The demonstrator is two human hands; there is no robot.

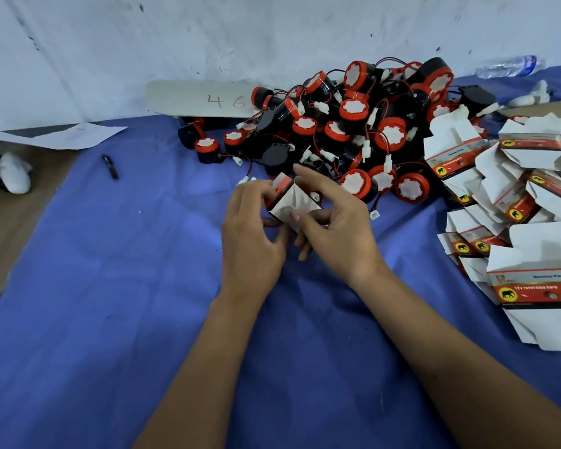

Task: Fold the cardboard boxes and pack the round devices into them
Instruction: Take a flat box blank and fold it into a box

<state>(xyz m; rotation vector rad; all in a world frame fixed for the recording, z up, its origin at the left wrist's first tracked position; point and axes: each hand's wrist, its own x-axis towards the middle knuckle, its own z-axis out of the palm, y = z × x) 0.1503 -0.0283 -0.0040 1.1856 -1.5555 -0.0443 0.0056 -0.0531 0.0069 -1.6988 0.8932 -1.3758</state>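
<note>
Across the blue cloth [110, 286], our pile of round devices [353, 124] sits upper center, flat boxes [515, 205] at right. At center, our left hand [253, 228] and right hand [334, 225] both grip 1 box [293, 202], mid-fold; next, we judge, tuck the flap.

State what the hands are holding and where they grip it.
Both hands hold one small cardboard box above the blue cloth. The left hand pinches its left edge near the red end; the right hand grips its right side and white flap.
</note>
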